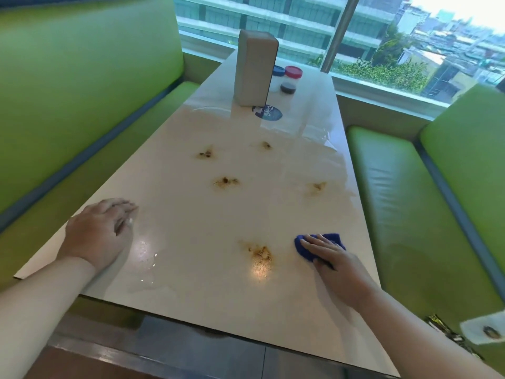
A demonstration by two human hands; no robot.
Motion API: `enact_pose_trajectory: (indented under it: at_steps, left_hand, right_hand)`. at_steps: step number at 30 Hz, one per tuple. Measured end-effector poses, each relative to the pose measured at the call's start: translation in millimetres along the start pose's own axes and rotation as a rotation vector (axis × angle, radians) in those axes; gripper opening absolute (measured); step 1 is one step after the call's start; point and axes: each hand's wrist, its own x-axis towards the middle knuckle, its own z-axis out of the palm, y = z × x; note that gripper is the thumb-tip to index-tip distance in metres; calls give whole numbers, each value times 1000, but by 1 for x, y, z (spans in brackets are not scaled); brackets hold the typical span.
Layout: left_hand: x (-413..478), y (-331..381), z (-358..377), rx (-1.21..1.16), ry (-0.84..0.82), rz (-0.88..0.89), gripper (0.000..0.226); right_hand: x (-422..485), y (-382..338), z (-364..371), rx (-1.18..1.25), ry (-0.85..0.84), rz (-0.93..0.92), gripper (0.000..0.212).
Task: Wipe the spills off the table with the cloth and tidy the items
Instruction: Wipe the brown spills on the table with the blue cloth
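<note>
A long white table point(191, 283) carries several brown spills; the nearest spill point(259, 254) lies just left of a blue cloth point(332, 239). My right hand point(336, 265) presses flat on the cloth with straight fingers, near the table's right edge. My left hand point(101, 231) rests flat on the bare table near its left edge, fingers straight. Other spills sit further out, in the middle point(225, 182), at the left point(205, 154), at the right point(318, 186) and at the far centre point(266, 145).
A tall grey napkin box point(255, 68) stands at the far end with a blue-lidded jar point(278, 71), a red-lidded jar point(293, 72) and a black-lidded jar point(288, 87) beside it, plus a round blue sticker point(269, 112). Green benches point(388, 203) flank both sides.
</note>
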Motion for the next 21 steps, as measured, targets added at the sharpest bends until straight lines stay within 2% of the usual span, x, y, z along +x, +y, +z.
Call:
enact_pose_trajectory:
  at_steps: [4,6,9,11,17,21]
  left_hand:
    - [0,-3,2,-13,7,8,49]
    - [-1,-3,3,-9,18,15,53]
    - [0,-3,3,-15,36,28,55]
    - [0,-4,5,-11,44,36,54]
    - [0,-6,8,-24,56,56,52]
    - [1,-5,9,-32,59,50,49]
  right_hand:
    - [17,-2,0,29,114,199,47]
    - [16,-18,9,-8,75,176,46]
    - [-12,-31,26,-13,-19,12,48]
    - [-29,-25,26,22,-16,-40,52]
    - [-17,-15,14,19,160,177,46]
    - [-32,-39,34,-33,37,27,51]
